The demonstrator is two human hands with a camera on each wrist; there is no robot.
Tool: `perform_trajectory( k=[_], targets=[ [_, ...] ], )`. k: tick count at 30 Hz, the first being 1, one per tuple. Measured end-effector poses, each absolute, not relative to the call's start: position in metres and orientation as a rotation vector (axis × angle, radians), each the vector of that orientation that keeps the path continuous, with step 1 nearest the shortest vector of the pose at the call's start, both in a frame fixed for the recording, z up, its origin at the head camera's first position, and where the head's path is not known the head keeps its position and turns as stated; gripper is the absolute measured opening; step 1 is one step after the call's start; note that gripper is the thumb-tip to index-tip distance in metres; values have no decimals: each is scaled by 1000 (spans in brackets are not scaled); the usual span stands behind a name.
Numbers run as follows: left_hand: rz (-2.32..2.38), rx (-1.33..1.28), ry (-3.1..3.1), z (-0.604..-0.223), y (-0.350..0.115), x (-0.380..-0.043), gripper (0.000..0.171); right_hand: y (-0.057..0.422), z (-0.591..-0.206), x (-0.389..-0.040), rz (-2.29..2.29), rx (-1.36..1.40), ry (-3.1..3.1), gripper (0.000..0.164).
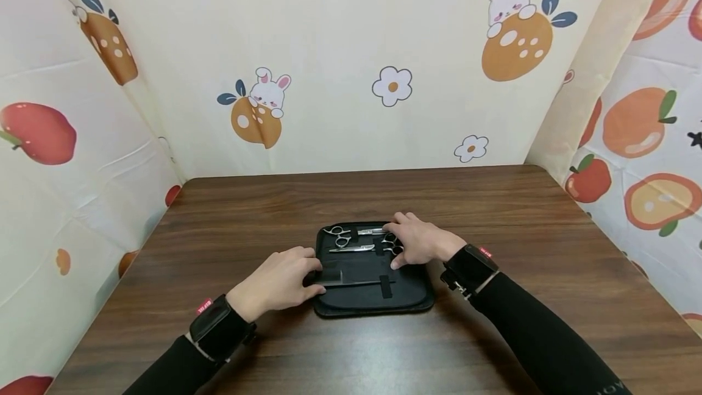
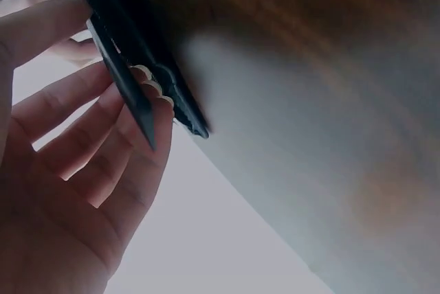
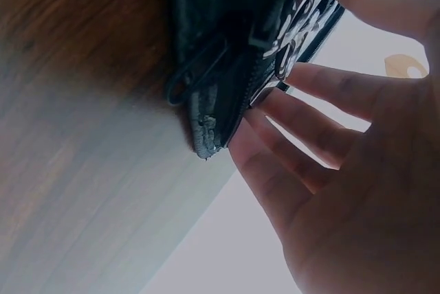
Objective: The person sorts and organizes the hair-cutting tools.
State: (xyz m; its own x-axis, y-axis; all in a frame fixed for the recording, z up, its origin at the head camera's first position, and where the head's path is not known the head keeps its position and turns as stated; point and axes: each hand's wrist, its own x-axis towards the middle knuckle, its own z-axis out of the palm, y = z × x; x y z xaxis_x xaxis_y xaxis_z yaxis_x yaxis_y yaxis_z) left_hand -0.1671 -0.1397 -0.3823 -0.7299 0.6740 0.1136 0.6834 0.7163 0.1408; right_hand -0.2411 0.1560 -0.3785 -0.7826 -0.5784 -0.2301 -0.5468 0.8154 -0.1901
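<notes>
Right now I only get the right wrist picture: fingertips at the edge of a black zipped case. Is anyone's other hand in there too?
Observer: Yes. The head view shows the left hand at the opposite side of the black case.
Visitor: And those shiny loops I glimpse, which way do they lie?
Observer: Opposite ways: the upper scissors have their handles on the left, the lower scissors on the right.
Visitor: Is there anything besides scissors?
Observer: A long dark tool, probably a comb, lies nearer the person, under a small black strap.
</notes>
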Motion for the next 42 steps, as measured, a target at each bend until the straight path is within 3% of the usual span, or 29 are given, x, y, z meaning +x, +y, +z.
perform_trajectory(
  k=[26,42],
  targets=[
    [-236,-1171,-2842,-385,-120,-169,28,154,-378,-240,-138,-848,2727,71],
    [-288,-1086,-2913,-380,-132,-166,27,155,-376,-242,-148,-848,2717,73]
  ],
)
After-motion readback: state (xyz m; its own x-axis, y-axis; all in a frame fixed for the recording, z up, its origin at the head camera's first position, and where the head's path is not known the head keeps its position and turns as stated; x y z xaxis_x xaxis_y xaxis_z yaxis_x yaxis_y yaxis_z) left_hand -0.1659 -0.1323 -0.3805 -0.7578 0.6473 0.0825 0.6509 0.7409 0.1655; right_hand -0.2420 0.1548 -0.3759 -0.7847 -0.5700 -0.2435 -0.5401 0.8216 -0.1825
